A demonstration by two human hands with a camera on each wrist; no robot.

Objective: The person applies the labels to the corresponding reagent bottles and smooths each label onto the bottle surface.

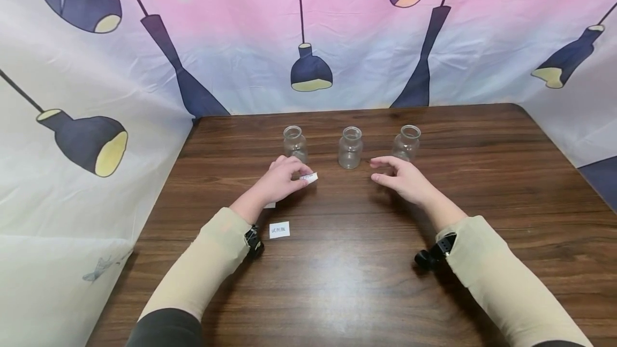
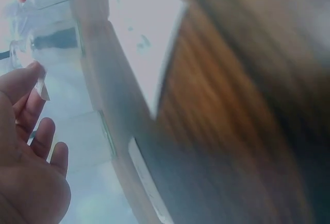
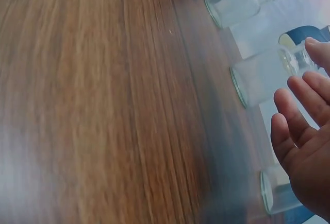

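My left hand pinches a small white paper slip with dark writing between thumb and fingertips, just in front of the left glass jar. In the left wrist view the slip shows edge-on at the fingertips. My right hand holds nothing, its fingers and thumb apart, near the middle glass jar and in front of the right glass jar. All three jars are clear, lidless and upright. In the right wrist view, the right hand overlaps the middle jar's neck.
A white slip with handwriting lies on the brown wooden table, nearer me than the left hand. Another white slip is mostly hidden under the left wrist. Behind the table hangs a cloth printed with lamps.
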